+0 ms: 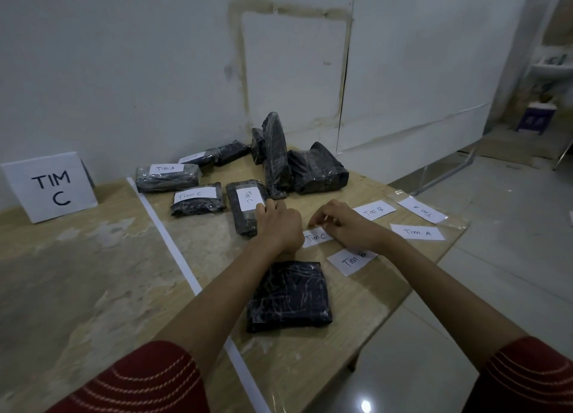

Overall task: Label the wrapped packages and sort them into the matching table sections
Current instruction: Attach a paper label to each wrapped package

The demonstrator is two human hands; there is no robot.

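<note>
Roughly nine black packages [316, 168], lumpy blocks in glossy, crinkled film, lie on the worn wooden table [93, 273]. Most are heaped at its far edge by the wall, and four carry white paper labels. One flat, squarish unlabelled package [290, 295] sits nearest, between the forearms. Five loose paper slips [417, 233] lie on a clear plastic sheet [454, 225] at the right corner. The left hand [279, 223] presses its fingertips on the label of a "Tim C" package [245, 223]. The right hand [344, 223], fingers curled, pinches the top edge of the "Tim C" slip [316, 237]. One white tape strip [173, 236] divides the table, and one folded "TIM C" sign [51, 186] stands left of it.
</note>
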